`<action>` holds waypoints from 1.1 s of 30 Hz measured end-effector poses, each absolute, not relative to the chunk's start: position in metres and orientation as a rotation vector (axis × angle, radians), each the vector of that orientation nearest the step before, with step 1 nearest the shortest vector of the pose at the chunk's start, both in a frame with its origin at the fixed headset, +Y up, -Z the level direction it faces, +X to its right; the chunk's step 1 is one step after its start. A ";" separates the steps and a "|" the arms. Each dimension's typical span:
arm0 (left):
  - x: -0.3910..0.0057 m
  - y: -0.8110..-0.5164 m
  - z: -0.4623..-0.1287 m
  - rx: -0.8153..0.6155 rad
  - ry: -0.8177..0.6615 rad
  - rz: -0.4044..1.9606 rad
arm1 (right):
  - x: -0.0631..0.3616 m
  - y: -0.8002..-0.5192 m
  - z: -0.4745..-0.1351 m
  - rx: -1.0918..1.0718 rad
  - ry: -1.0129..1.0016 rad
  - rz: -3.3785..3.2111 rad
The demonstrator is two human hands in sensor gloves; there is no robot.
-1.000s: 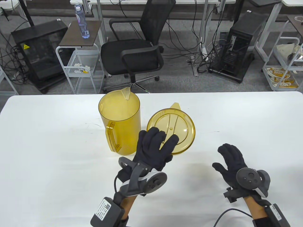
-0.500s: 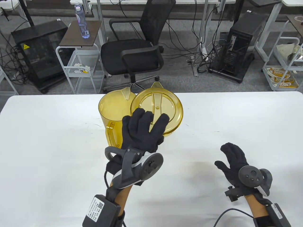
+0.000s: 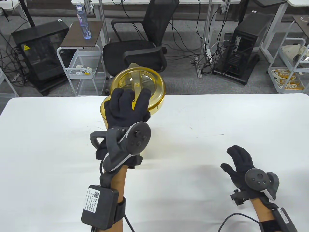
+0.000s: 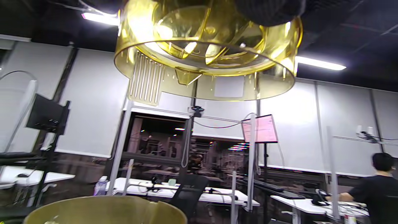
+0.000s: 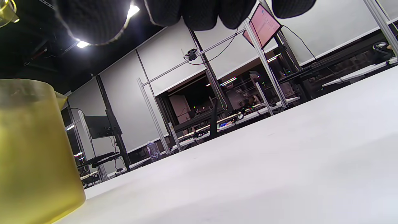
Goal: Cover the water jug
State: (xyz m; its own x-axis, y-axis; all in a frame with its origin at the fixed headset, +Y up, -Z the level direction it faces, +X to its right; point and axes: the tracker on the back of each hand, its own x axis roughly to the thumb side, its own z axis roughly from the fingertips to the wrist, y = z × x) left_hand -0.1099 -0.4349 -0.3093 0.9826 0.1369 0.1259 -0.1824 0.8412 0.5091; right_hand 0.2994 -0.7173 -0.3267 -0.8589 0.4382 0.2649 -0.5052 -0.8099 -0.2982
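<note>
On the left of the white table (image 3: 217, 125) we see the amber water jug (image 3: 105, 113) standing upright near the far edge. Our left hand (image 3: 126, 106) grasps the amber lid (image 3: 142, 84) in the air above the jug's mouth, not seated. At the near right, our right hand (image 3: 239, 162) rests released on the table, fingers relaxed.
</note>
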 end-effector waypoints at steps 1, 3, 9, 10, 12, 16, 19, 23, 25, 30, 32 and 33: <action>-0.112 -0.435 -0.313 0.534 -0.072 0.179 | 0.300 -0.717 -0.327 0.250 -0.494 2.576; -0.118 -0.437 -0.320 0.506 -0.043 0.200 | 0.299 -0.717 -0.327 0.250 -0.493 2.575; -0.129 -0.456 -0.341 0.457 -0.002 0.221 | 0.300 -0.718 -0.327 0.254 -0.487 2.583; -0.130 -0.460 -0.345 0.451 0.008 0.229 | 0.300 -0.718 -0.327 0.253 -0.488 2.579; -0.133 -0.467 -0.350 0.442 0.025 0.226 | 0.300 -0.717 -0.327 0.254 -0.490 2.576; -0.136 -0.478 -0.359 0.413 0.058 0.189 | 0.300 -0.718 -0.328 0.260 -0.488 2.578; -0.137 -0.483 -0.364 0.401 0.078 0.191 | 0.300 -0.718 -0.328 0.263 -0.487 2.577; -0.137 -0.490 -0.371 0.383 0.095 0.179 | 0.300 -0.718 -0.328 0.264 -0.492 2.572; -0.136 -0.493 -0.373 0.376 0.100 0.162 | 0.301 -0.718 -0.328 0.263 -0.492 2.571; -0.132 -0.499 -0.377 0.355 0.113 0.117 | 0.301 -0.718 -0.327 0.264 -0.493 2.569; -0.131 -0.502 -0.378 0.354 0.119 0.101 | 0.301 -0.718 -0.327 0.266 -0.494 2.568; -0.131 -0.503 -0.378 0.351 0.121 0.093 | 0.301 -0.718 -0.327 0.266 -0.494 2.568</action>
